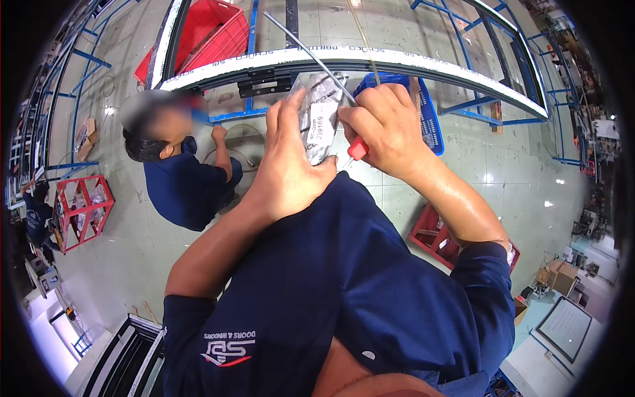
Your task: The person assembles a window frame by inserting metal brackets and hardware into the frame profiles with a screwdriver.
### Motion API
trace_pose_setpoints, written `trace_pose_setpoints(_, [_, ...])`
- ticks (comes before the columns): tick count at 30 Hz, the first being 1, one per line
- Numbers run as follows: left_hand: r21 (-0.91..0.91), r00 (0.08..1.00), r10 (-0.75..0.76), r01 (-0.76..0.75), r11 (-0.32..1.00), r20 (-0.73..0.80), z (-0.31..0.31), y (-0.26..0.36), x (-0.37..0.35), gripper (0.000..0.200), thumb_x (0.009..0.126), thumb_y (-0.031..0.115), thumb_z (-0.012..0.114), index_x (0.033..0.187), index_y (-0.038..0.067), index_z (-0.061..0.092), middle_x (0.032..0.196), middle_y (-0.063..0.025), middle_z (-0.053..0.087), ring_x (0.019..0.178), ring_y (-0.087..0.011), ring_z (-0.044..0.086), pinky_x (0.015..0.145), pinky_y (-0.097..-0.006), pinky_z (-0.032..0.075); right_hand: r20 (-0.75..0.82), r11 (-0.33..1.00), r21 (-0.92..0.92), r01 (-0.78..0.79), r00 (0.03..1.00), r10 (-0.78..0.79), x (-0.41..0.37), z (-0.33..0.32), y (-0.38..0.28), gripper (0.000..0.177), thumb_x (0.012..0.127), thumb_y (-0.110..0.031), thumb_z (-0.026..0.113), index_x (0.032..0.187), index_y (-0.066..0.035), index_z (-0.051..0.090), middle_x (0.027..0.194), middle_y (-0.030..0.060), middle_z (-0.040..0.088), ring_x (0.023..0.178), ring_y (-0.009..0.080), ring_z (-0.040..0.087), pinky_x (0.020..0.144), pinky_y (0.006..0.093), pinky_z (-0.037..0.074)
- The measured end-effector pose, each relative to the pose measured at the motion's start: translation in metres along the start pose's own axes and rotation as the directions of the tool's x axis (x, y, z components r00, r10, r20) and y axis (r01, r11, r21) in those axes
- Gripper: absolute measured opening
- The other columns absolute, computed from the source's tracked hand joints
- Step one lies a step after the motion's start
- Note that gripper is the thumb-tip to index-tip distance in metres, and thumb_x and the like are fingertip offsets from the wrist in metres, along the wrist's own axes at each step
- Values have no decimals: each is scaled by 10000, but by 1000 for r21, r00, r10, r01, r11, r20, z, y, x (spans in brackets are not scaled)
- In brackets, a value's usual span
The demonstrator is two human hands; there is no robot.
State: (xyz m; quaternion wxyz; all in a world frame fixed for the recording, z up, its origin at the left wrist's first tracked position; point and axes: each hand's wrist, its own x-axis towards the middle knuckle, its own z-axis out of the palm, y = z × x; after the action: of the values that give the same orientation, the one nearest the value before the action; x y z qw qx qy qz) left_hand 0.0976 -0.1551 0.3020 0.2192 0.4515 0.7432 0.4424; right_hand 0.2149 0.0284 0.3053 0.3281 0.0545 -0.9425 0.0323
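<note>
One slip of the red-handled tool (358, 148), clenched in the right hand (391, 124) just beside the clear packet (319, 129), could tear the plastic and spill its contents, I'd judge. Left hand (290, 159) grasps the packet, thumb below, fingers upright behind; elbows bent, forearms converging toward the black frame (423, 63); whether right fingertips touch plastic, can't tell.
</note>
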Motion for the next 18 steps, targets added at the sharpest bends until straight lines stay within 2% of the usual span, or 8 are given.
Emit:
trace_pose_setpoints(2, [33,999,20,-19,999,-30,-1,4,1,956,792,104,778,1573,11,234,1455,-220,384,1379,-357,444,1179,-444,317,0,999,-36,33,999,-33,0,4,1,216,729,-260,674,882,-121,614,876,49,534,813,241,571,783,389,429])
trace_pose_setpoints(4, [112,999,-27,31,993,-33,-2,8,-1,987,762,127,800,1571,20,244,1473,-221,387,1420,-372,412,1217,-497,209,8,998,-51,37,999,-37,2,7,3,200,715,-235,679,853,-120,591,879,47,538,806,236,569,776,379,432])
trace_pose_setpoints(5, [112,999,-29,33,993,-35,-2,8,-2,987,762,127,800,1571,20,244,1473,-221,387,1420,-372,412,1217,-497,209,8,998,-50,39,999,-39,2,9,3,200,715,-235,679,853,-120,591,879,47,538,806,236,569,776,379,432])
trace_pose_setpoints(7, [130,998,2,7,991,-64,0,9,-3,1002,748,152,817,1571,38,256,1493,-206,390,1446,-356,392,1220,-536,127,-4,997,-54,50,999,-50,2,10,4,225,705,-249,686,862,-116,596,868,47,537,800,235,572,769,378,434])
trace_pose_setpoints(11, [222,996,-3,23,975,-86,-4,14,-4,1010,740,158,829,1572,57,266,1507,-191,389,1438,-346,402,1205,-544,110,-33,1000,-4,12,999,-12,8,11,0,258,683,-222,731,882,-118,605,852,48,530,791,239,575,759,378,430])
trace_pose_setpoints(14, [147,996,20,-8,989,-83,-11,13,-2,1013,734,153,837,1572,75,274,1513,-174,394,1438,-334,404,1188,-550,128,-82,996,68,-62,994,67,3,14,-2,287,666,-176,771,898,-126,611,838,45,522,782,245,576,747,380,424])
trace_pose_setpoints(16, [135,994,85,-75,988,-69,-14,13,-3,968,732,24,806,1535,12,266,1472,-257,336,1397,-465,399,1157,-504,391,-56,986,151,-67,995,76,-3,14,-1,326,660,-138,781,958,-139,649,835,41,518,773,248,570,739,379,417])
trace_pose_setpoints(18, [134,995,80,-71,988,-62,-15,12,-2,963,731,22,807,1532,15,272,1468,-254,339,1396,-461,401,1156,-503,393,-56,987,150,-61,996,70,-2,10,-4,343,671,-138,778,994,-146,666,833,40,517,768,246,568,736,379,417])
